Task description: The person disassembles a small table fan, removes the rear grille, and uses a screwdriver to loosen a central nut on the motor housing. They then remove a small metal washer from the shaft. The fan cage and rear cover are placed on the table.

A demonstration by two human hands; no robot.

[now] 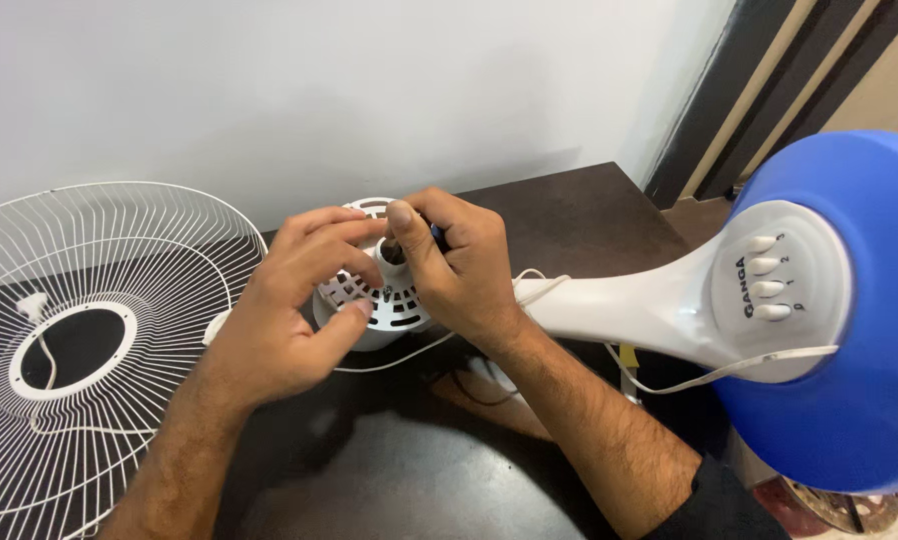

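Observation:
A table fan lies on its side on a dark table [389,470]. Its white motor housing [394,300], with slotted vents, sits at the middle. My left hand [289,310] cups the housing from the left, fingers curled over its top and thumb against its lower rim. My right hand [459,265] grips a small dark part at the housing's front, near the shaft; the part is mostly hidden by my fingers. The fan's white neck [619,305] runs right to a blue round base [849,400] with a white switch panel [774,285].
A white wire fan guard [79,340] lies flat at the left, overhanging the table edge. A white power cord [709,375] loops beneath the neck. A white wall stands behind. Dark vertical door trim [739,90] rises at the right.

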